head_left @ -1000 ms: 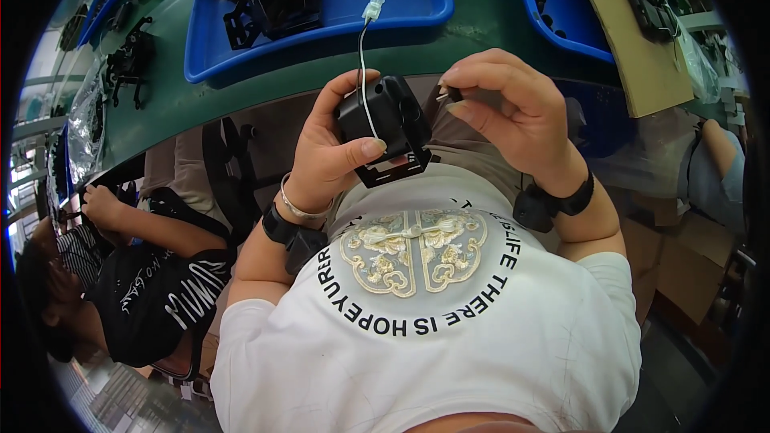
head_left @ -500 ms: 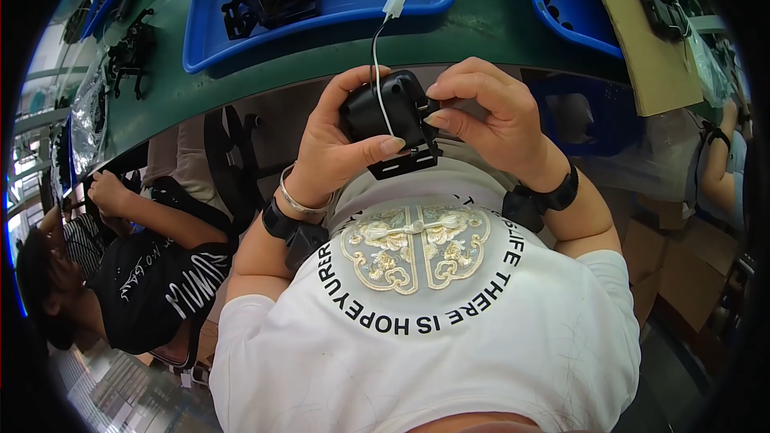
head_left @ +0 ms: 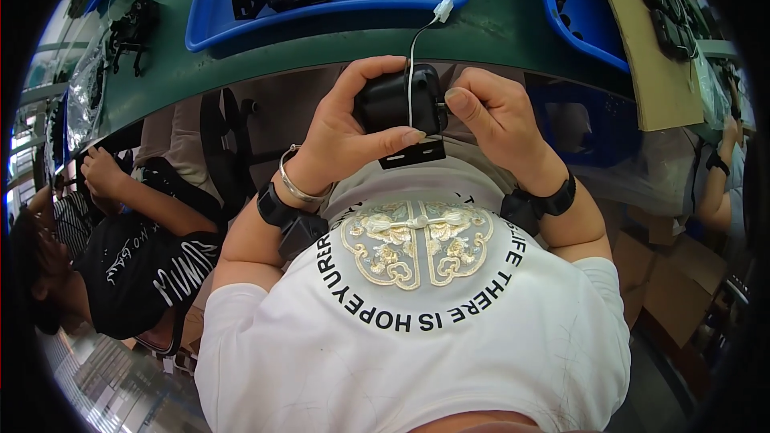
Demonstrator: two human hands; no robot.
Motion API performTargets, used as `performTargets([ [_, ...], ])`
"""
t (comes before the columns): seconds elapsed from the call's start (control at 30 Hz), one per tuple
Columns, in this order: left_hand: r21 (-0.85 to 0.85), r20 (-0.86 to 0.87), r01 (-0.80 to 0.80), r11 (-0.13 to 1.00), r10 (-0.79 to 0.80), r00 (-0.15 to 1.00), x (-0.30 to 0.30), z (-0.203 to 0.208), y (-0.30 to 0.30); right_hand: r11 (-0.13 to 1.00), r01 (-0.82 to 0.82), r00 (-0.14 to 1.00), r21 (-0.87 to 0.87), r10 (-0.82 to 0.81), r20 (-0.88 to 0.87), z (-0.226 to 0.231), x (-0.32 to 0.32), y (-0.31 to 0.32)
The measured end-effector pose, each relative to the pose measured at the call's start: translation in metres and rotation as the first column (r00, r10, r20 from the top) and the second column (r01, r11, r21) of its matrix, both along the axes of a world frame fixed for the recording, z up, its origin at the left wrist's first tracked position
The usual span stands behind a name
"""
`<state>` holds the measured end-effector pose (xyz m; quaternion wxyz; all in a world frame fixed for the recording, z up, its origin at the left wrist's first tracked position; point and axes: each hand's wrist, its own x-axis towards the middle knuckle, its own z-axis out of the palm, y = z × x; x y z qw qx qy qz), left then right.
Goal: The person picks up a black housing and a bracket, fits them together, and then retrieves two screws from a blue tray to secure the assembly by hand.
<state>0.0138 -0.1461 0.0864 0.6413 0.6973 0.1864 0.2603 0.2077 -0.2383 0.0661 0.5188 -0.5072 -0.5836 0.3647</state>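
Observation:
A rounded black housing [head_left: 387, 104], perhaps a lamp, is held up in front of my body, off the table. My left hand [head_left: 349, 116] grips it from the left, thumb across its near face and fingers around the far side. A slotted black bracket [head_left: 411, 155] is attached along its near edge. From it runs a thin black-and-white cable [head_left: 411, 88] ending in a white plug [head_left: 443, 9] over the table's edge. My right hand [head_left: 497, 116] is closed, thumb and curled fingers pinching the end of a small metal bolt [head_left: 441, 104] at the housing's right side. The fingertips behind are hidden.
On the green table [head_left: 489, 36] stands a blue tray [head_left: 321, 10] of black brackets. Another blue tray [head_left: 589, 46] and a cardboard sheet [head_left: 654, 100] with black parts lie right. Black parts [head_left: 132, 28] sit left. A co-worker [head_left: 144, 256] sits left; another person's arm [head_left: 716, 168] shows right.
The housing has turned and shifted slightly right, and the plug has swung right. My right hand has rotated, its fingers curling in, and a bit of the bolt's metal shows beside the thumb.

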Motion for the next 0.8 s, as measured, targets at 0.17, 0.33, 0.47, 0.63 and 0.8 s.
performTargets([
  [0.17,-0.294,-0.049,-0.009,0.956,-0.005,0.999,-0.001,0.006,0.000,0.970,0.033,0.984,0.242,-0.073,0.160,0.000,-0.004,0.002],
  [0.33,-0.472,-0.050,0.027,0.881,-0.057,0.997,-0.002,0.010,0.001,0.864,0.023,0.977,0.503,-0.125,0.170,-0.006,-0.006,0.006],
  [0.47,-0.500,-0.047,0.021,0.866,-0.052,0.998,-0.001,0.009,-0.002,0.854,0.015,0.976,0.520,-0.125,0.177,-0.009,-0.005,0.004],
  [0.63,0.032,-0.011,0.039,0.999,-0.039,0.999,0.000,0.000,0.000,0.944,0.068,0.969,0.322,-0.140,0.205,-0.008,-0.005,-0.001],
  [0.8,0.062,-0.061,0.043,0.997,-0.039,0.997,0.001,-0.002,0.000,0.984,0.026,0.974,-0.178,-0.065,-0.216,-0.012,-0.013,-0.002],
])
